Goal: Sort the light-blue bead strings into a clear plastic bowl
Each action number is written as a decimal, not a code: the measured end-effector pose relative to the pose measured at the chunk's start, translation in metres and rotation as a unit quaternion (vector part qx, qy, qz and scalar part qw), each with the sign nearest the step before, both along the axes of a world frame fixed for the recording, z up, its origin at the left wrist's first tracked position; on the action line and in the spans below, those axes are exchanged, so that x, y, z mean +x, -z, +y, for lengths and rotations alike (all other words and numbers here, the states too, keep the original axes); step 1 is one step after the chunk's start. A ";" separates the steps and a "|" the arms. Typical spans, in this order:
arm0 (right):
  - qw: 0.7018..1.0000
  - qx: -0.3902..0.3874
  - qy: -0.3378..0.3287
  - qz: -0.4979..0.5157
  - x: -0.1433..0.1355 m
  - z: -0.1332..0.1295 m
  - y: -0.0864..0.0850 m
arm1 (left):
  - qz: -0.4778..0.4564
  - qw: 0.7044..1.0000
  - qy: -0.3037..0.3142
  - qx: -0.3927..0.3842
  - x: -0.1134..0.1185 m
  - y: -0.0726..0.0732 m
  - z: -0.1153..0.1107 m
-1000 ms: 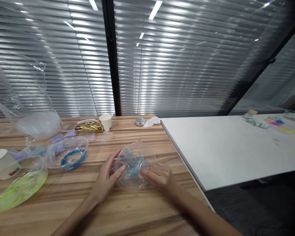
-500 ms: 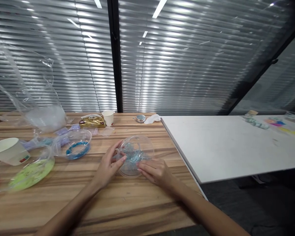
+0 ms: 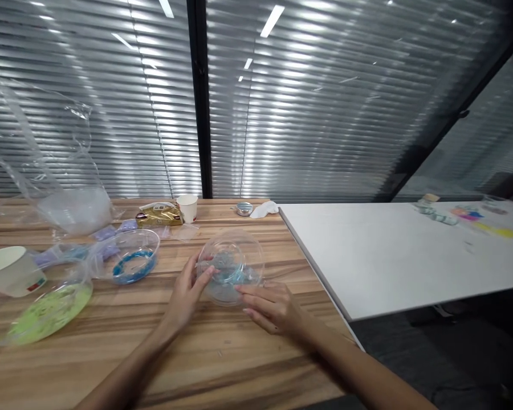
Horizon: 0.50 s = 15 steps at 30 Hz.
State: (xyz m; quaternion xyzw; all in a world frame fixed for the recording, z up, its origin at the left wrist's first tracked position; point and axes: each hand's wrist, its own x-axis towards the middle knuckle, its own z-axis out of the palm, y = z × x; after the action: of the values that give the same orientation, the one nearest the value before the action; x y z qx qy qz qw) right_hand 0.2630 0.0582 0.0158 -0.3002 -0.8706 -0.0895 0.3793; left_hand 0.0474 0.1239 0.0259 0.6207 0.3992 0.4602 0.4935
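Observation:
A clear plastic bowl point(image 3: 226, 299) stands tilted on the wooden table, with translucent light-blue slime point(image 3: 239, 276) inside. My left hand point(image 3: 188, 293) is closed on the bowl's left side, thumb over the rim and fingers behind the wall. At the near right rim, my right hand point(image 3: 273, 310) has its fingers stretched out, slightly apart. Its fingertips touch or nearly touch the bowl's edge; I cannot tell whether they touch the slime.
Left lie a clear bowl with blue slime point(image 3: 132, 267), yellow-green slime point(image 3: 53, 313) in another clear container, and a large paper cup point(image 3: 11, 270). Behind are a bulging clear bag point(image 3: 74, 210), gold packet point(image 3: 159, 215), small cup point(image 3: 187, 208), round tin point(image 3: 244, 209) and tissue point(image 3: 264, 209). A white table point(image 3: 367, 256) adjoins right.
The bowl has tipped slightly, and the slime looks more settled toward its base. My right fingers have drawn back toward the rim and straightened. My left hand keeps its hold.

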 end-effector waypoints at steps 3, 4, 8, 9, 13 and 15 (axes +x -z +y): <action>0.999 -0.008 0.027 -0.016 0.000 0.000 0.002 | -0.011 1.000 -0.016 0.013 -0.002 -0.005 -0.001; 0.999 -0.010 0.033 -0.016 0.000 0.001 0.002 | -0.008 1.000 -0.019 0.021 -0.003 -0.007 -0.002; 0.999 -0.010 0.035 0.005 -0.001 0.001 0.002 | 0.012 0.998 -0.009 0.056 -0.004 -0.011 -0.004; 0.999 -0.011 0.037 0.005 -0.002 0.001 0.002 | 0.012 0.998 -0.005 0.061 -0.004 -0.011 -0.005; 0.999 -0.017 0.047 -0.002 -0.003 0.003 0.004 | 0.010 0.997 0.002 0.072 -0.005 -0.008 -0.005; 0.998 -0.024 0.050 -0.005 -0.003 0.003 0.005 | 0.012 0.997 0.002 0.072 -0.005 -0.007 -0.005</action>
State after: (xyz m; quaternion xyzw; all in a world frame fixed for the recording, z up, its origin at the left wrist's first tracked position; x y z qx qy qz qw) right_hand 0.2595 0.0616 0.0109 -0.3517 -0.8584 -0.0893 0.3626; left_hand 0.0426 0.1186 0.0332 0.6612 0.3694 0.4792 0.4436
